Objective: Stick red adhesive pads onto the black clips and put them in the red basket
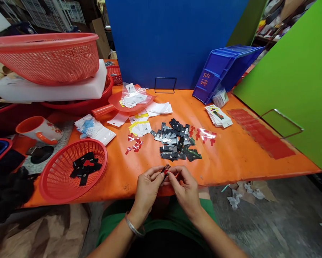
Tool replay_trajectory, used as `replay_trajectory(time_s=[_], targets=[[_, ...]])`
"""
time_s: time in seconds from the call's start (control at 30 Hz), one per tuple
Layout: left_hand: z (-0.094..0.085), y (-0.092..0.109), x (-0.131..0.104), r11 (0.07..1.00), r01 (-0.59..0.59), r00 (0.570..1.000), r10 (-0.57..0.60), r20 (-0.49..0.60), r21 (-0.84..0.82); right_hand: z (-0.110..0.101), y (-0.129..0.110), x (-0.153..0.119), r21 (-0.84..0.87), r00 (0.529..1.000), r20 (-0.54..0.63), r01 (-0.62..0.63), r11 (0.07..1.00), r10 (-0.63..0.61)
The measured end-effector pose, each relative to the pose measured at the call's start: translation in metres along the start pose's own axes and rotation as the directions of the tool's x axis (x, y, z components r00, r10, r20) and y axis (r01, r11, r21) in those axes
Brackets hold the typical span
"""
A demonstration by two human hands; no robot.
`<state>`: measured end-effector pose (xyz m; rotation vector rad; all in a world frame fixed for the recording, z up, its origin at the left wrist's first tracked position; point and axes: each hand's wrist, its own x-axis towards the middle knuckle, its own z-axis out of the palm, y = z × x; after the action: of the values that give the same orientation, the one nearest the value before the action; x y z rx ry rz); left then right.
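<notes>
Near the table's front edge, my left hand [147, 191] pinches a small black flat piece [165, 167] between thumb and fingers. A red piece [166, 172] lies against it, and my right hand [187, 188] closes thumb and fingers on that red piece. The fingers partly cover both. Just beyond my hands is a pile of black and grey flat metal pieces [173, 139]. Red T-shaped pieces [135, 144] lie left of the pile, and more red T-shaped pieces [209, 136] lie to its right. A red basket [46, 179] at left holds black pieces [82, 175] with one red T-shape.
On the orange table [230, 161] stand a mug [50, 130], a red dustpan [115, 100] bearing bagged cards, and a tilted blue bin [209, 77]. Printed cards [218, 116] lie before the bin. A large red basket [69, 64] is stacked at left. Blue [174, 39] and green panels [292, 68] border the table.
</notes>
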<state>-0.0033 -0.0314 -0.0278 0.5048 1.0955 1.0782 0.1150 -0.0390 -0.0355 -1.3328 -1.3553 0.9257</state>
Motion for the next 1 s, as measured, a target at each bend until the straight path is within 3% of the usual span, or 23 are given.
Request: replay_trajectory(time_s=[0.07, 0.13, 0.33, 0.87, 1.0], targets=[[0.001, 0.001, -0.001, 1.000, -0.014, 1.000, 0.014, -0.001, 0.008, 0.000, 0.001, -0.001, -0.100, 0.991, -0.063, 0.114, 0.988, -0.121], [0.002, 0.002, -0.001, 1.000, -0.014, 1.000, 0.014, 0.011, 0.017, -0.002, 0.000, 0.001, -0.167, 0.979, -0.119, 0.146, 0.975, -0.166], [0.009, 0.004, -0.005, 1.000, -0.007, 1.000, 0.006, 0.021, 0.022, -0.007, -0.007, 0.011, -0.078, 0.994, -0.102, 0.025, 0.997, -0.033], [0.014, 0.006, -0.005, 0.998, -0.011, 0.999, 0.008, 0.044, 0.067, -0.012, -0.003, 0.019, -0.055, 0.998, -0.064, 0.005, 0.998, -0.009], [0.014, 0.008, -0.005, 0.996, -0.001, 0.999, -0.002, 0.036, 0.090, -0.014, -0.002, 0.020, 0.020, 0.991, -0.093, -0.099, 0.995, 0.101]])
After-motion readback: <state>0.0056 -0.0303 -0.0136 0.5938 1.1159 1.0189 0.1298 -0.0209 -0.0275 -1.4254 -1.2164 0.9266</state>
